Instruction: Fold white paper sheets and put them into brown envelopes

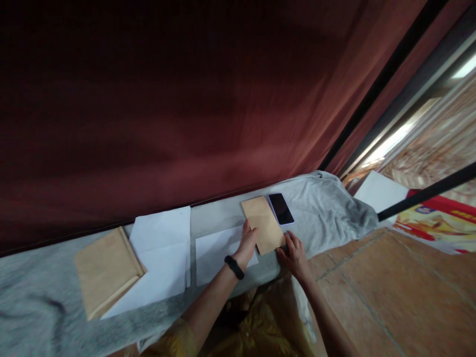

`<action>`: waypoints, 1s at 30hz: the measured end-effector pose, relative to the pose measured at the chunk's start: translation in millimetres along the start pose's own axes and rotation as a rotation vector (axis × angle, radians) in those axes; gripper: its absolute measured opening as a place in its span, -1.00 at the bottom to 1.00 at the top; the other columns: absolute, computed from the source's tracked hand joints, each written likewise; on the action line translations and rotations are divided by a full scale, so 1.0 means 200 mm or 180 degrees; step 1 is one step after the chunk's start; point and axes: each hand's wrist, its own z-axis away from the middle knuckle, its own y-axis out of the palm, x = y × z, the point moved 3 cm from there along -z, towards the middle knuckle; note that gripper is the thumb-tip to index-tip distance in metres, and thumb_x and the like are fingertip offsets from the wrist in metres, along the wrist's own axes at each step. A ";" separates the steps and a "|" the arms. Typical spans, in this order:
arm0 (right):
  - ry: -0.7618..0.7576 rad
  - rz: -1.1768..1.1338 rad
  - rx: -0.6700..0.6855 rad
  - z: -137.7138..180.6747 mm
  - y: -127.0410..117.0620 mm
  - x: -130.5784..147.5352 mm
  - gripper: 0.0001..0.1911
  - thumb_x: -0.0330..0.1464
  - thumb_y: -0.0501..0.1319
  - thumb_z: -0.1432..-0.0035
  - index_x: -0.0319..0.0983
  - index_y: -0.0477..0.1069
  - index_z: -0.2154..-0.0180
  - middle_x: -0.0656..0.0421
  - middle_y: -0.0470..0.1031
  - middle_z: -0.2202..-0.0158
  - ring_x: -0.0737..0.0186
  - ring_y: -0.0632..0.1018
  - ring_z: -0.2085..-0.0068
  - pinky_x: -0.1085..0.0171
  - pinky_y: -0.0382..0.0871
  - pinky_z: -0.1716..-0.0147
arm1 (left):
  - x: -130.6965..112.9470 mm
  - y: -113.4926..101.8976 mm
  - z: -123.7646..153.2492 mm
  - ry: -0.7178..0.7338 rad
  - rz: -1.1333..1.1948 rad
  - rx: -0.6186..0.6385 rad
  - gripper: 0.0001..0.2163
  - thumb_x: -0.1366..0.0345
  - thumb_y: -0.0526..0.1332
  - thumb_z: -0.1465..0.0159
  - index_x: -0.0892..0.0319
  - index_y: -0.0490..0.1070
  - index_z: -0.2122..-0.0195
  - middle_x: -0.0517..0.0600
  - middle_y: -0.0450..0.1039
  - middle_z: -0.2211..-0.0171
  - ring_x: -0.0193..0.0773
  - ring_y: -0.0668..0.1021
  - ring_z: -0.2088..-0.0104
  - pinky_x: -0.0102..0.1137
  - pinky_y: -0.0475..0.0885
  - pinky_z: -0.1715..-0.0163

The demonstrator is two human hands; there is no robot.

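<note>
A small brown paper envelope (263, 224) lies at a slant in front of me, partly over a white sheet of paper (215, 254). Its left edge is held by my left hand (248, 244), which has a black band on the wrist. At the lower right corner, my right hand (295, 254) pinches the paper between thumb and fingers; some fingertips are hidden. Just right of the envelope, a phone (281, 208) with a dark screen rests face up.
A grey cloth (320, 208) covers the narrow bench. To the left lie several white sheets (163, 238) and a stack of brown envelopes (106, 265). A dark red curtain (223, 124) hangs behind. Right are a black pole (427, 193) and tiled floor (372, 297).
</note>
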 end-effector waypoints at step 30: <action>-0.0591 0.0342 0.1016 -0.08 0.41 0.89 -0.43 -0.24 -0.05 -0.43 -0.32 0.12 -0.37 -0.06 0.10 -0.41 0.00 0.12 -0.41 -0.04 0.01 -0.36 | 0.10 -0.62 0.57 0.0666 -0.4686 -0.0666 -0.43 0.36 -0.07 -0.38 0.35 -0.02 -0.42 0.23 0.02 -0.42 -0.04 0.03 -0.44 -0.02 0.06 -0.38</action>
